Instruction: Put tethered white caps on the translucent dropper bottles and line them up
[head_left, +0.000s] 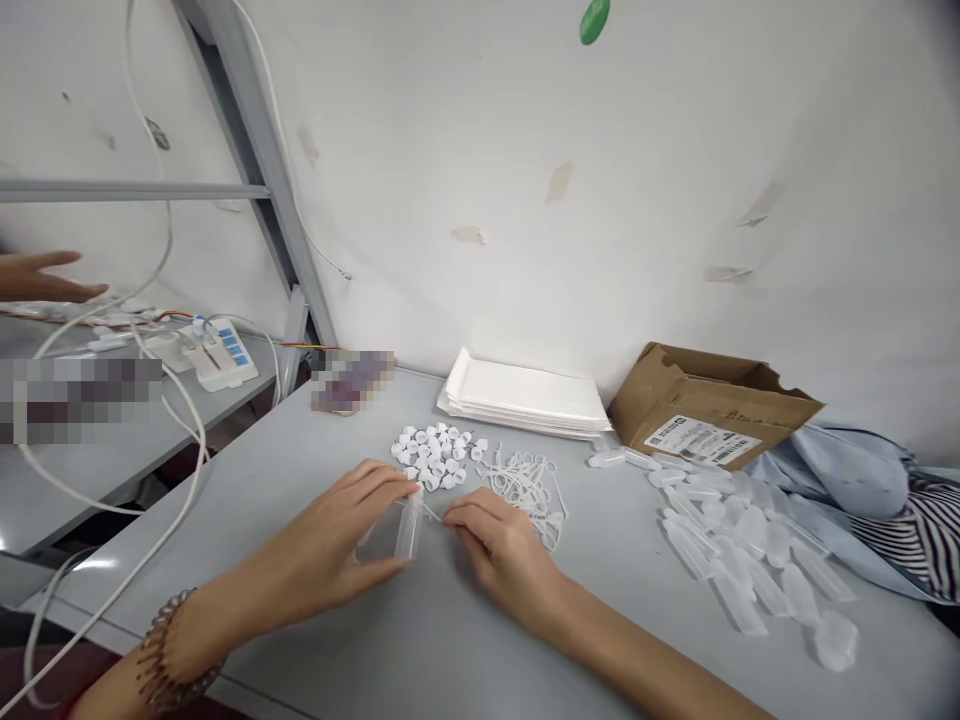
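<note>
My left hand (pixel 341 545) is closed round a small clear plastic bottle (pixel 397 530), held just above the grey table (pixel 420 640), mouth toward the right. My right hand (pixel 499 545) pinches a thin white plastic piece (pixel 433 513) at the bottle's mouth. Just beyond the hands lie a heap of small white caps (pixel 435 455) and a tangle of thin white plastic loops (pixel 525 485).
Several clear bottles (pixel 742 555) lie scattered at the right. A stack of white sheets (pixel 525 400), a cardboard box (pixel 705 405) and blue and striped cloth (pixel 870 500) sit at the back right. White cables (pixel 180 420) hang at left. Another person's hand (pixel 41 278) shows at far left.
</note>
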